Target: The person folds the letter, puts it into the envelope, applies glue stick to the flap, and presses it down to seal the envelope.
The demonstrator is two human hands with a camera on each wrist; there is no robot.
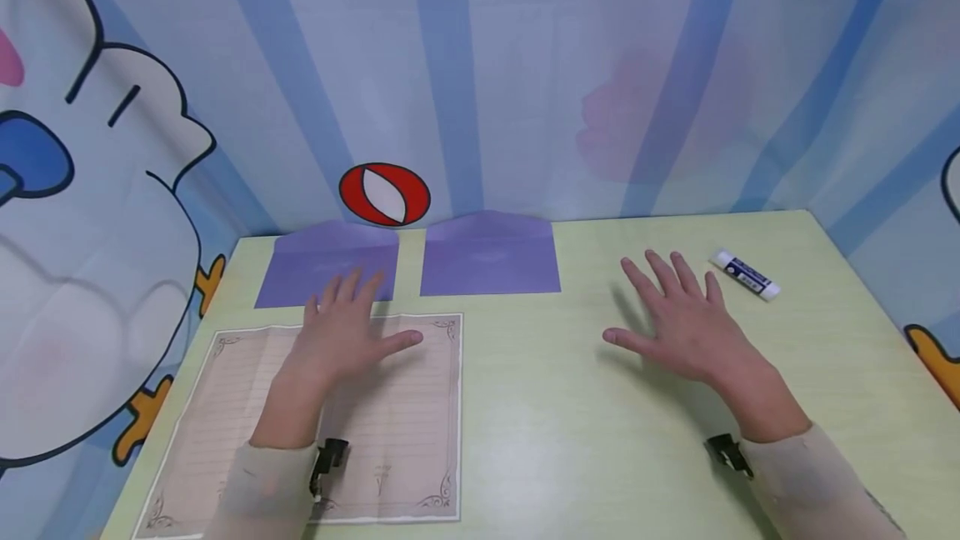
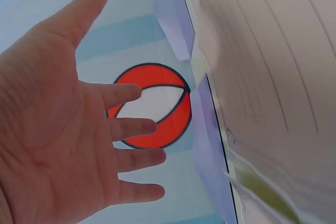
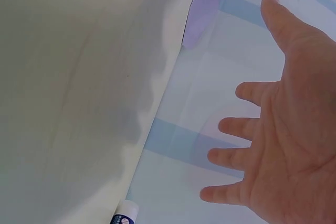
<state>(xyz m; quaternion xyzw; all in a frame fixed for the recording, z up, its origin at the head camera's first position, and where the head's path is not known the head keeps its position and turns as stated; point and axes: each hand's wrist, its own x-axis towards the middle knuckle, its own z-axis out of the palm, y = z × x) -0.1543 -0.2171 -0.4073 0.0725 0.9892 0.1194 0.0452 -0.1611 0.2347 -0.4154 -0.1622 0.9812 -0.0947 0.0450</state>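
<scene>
My left hand (image 1: 341,336) hovers over a creased sheet of lined letter paper (image 1: 420,415) with an ornamental border, fingers spread and holding nothing. Just beyond its fingertips lies a purple envelope (image 1: 300,273) with its flap unfolded toward the wall. A second purple envelope (image 1: 489,261), also unfolded, lies to the right of the first. On the other side, my right hand (image 1: 682,327) is held above the bare tabletop with straight, spread fingers. A white and dark blue glue stick (image 1: 746,274) lies beyond it to the right. Both palms show bare in the wrist views.
The pale yellow-green table (image 1: 547,423) ends at the back against a blue striped cloth wall (image 1: 525,90) printed with cartoon figures and a red and white ball (image 1: 385,194). Small black clips or straps sit at both cuffs. The envelope flaps reach the table's back edge.
</scene>
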